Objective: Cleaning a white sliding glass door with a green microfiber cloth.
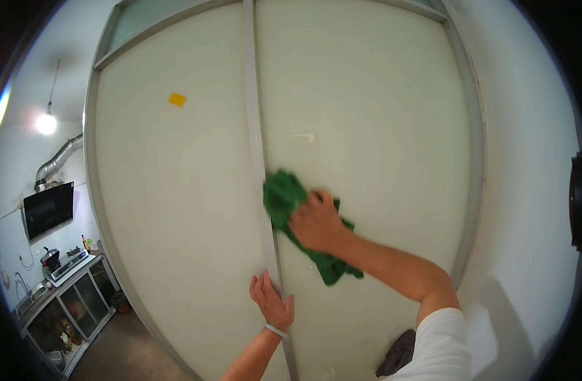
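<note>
My right hand (317, 223) grips a green cloth (284, 193) against a pale panel (367, 119), close to the metal upright (257, 128) between two panels. Part of the cloth bunches ahead of the fingers, and its loose end hangs below the wrist. Both hand and cloth are slightly blurred. Lower down, my left hand (273, 301) rests with fingers spread on that upright and the edge of the left panel (176, 200). It holds nothing. A pale band circles the left wrist.
A yellow sticker (177, 99) is on the left panel. Far left is a kitchen counter (57, 297) with a stove (71, 266), a pot (50, 258) and a sink (31, 293). A range hood (48, 209) hangs above. A dark item (399, 353) lies at the lower right.
</note>
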Tool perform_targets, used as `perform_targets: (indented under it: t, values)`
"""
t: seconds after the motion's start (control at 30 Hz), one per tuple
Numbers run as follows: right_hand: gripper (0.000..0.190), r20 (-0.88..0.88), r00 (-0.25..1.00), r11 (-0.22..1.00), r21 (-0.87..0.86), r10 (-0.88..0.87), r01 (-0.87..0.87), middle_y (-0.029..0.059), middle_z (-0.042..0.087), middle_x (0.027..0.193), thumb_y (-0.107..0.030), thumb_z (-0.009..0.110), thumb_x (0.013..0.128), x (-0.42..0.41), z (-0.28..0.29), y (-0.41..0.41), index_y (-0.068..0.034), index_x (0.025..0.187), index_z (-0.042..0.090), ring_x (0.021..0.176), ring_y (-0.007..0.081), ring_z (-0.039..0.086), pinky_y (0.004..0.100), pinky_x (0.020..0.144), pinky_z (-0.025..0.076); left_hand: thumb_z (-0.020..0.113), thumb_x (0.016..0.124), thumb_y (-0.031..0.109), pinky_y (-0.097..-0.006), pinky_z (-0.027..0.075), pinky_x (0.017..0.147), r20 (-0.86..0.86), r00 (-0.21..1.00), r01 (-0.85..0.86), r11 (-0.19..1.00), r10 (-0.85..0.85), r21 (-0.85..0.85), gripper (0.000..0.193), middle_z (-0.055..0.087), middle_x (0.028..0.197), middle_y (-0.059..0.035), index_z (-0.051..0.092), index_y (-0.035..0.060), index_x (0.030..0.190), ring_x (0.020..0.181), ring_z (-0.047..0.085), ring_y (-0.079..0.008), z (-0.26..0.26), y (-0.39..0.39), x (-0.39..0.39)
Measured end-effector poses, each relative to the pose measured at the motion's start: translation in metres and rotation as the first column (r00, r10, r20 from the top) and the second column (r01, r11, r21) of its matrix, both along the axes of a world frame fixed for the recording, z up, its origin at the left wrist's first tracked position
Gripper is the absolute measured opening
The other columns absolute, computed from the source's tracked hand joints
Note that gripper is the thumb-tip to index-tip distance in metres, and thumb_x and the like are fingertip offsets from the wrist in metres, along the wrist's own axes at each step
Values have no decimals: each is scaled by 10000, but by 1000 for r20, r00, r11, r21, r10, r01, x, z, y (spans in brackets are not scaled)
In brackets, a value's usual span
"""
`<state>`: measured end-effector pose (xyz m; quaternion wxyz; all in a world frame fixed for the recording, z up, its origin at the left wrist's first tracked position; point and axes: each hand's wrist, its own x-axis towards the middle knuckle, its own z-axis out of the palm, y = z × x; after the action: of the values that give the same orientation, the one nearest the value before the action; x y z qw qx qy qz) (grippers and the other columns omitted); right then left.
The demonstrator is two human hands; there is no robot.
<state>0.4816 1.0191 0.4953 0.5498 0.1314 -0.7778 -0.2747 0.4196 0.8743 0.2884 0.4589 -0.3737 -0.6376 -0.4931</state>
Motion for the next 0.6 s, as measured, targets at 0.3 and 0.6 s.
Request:
perform_targets:
  t: [0.3,0.6]
  values:
    - [373,-364,926,995,-5,95,-104,97,603,1159,-206,552,857,-34,182,-9,-46,1194,576,1188,281,492,570,1046,271,599,844,36,-547,236,1100,76,991,-111,993,114,-43,626,325,1384,-235,335,-90,1398,1338,229,-472,-4,4,0]
    - [409,-413,910,987,-161,-48,-21,69,589,1238,-203,501,877,-50,312,-21,-82,1264,553,1219,251,493,614,1092,220,559,861,60,-563,249,1082,86,984,-154,986,159,-63,612,297,1403,-235,315,-103,1398,1326,241,-481,-15,7,-7]
